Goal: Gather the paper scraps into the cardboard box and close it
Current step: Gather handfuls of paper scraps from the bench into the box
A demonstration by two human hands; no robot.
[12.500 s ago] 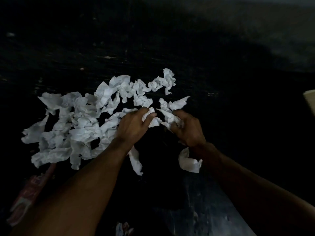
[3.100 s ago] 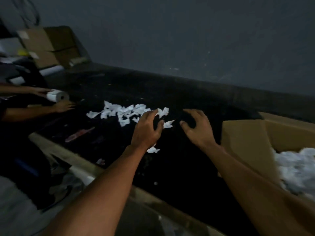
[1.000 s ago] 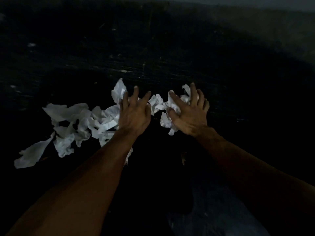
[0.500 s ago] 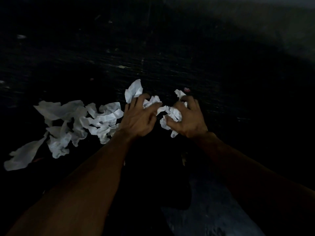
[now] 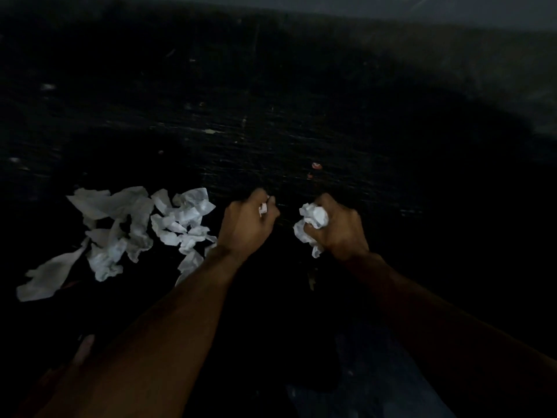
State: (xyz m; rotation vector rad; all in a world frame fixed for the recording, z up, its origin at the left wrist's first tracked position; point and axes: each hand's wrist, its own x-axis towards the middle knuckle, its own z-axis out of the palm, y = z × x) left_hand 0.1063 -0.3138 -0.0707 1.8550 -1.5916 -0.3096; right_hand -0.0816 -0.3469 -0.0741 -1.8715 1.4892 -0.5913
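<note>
Paper scraps [image 5: 141, 227] lie in a loose, crumpled heap on the dark tabletop [image 5: 271, 116], just to the left of my left grip [image 5: 244, 227]. One long flat strip [image 5: 45, 282] trails off at the heap's near-left edge. My right grip [image 5: 343, 233] is clenched round a wad [image 5: 313, 220] of scraps, with white folds bulging out past the thumb and a tail hanging below the fist. The left grip is curled tight as well. Only a sliver of paper [image 5: 263, 209] shows between thumb and fingers, so I judge it holds a smaller bunch. The two fists are held apart, with bare tabletop between them. A few reddish specks [image 5: 316, 165] dot the surface beyond. The cardboard box is out of view, so I cannot say where it stands.

I expect this stuff to weigh next to nothing. It is soft and springy, and harmless to crush. The trouble is that loose ends may slip from a fist or flutter off on the way. For the heap I would rake inward from its outer edges, get fingers under it and squeeze it into one wad. The flat strip looks better pinched at an edge than scooped.
</note>
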